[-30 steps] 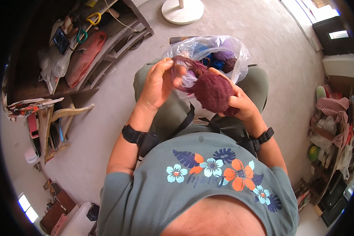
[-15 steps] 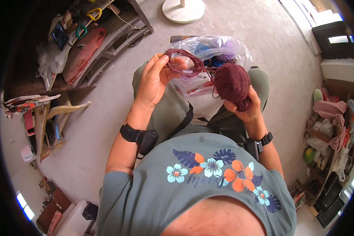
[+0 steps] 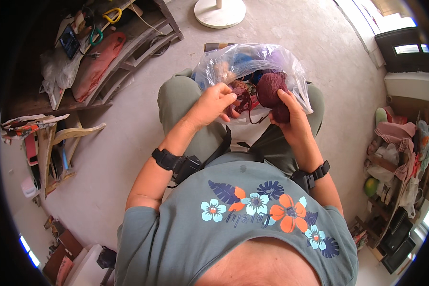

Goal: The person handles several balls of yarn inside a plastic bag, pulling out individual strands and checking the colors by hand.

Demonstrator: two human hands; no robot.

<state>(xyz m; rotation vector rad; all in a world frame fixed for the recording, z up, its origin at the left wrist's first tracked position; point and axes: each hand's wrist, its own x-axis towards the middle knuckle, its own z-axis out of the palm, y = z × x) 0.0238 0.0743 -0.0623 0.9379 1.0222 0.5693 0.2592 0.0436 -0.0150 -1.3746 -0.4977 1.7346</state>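
Note:
My right hand (image 3: 293,113) is closed around a dark maroon ball of yarn (image 3: 271,89), with a smaller maroon lump (image 3: 280,114) of the same colour below it, near my fingers. To its left, my left hand (image 3: 218,102) pinches a loose bunch of maroon yarn strands (image 3: 243,99). A strand sags between the two hands. Just beyond and beneath them, a clear plastic bag (image 3: 298,71) lies open between my knees. Blue and purple yarn (image 3: 243,61) shows through its film, along with other balls partly hidden by my hands.
A wooden bench (image 3: 143,62) at the upper left carries a phone (image 3: 69,42), scissors and bags. The white round base of a stand (image 3: 219,16) is on the floor ahead. Shelves on the right hold cloths (image 3: 395,132) and bags. A cardboard tube (image 3: 217,46) lies behind the bag.
My left hand has come down and right, toward the ball. The yarn loop it held up has collapsed into a bunch over the bag. The ball has shifted slightly left and up.

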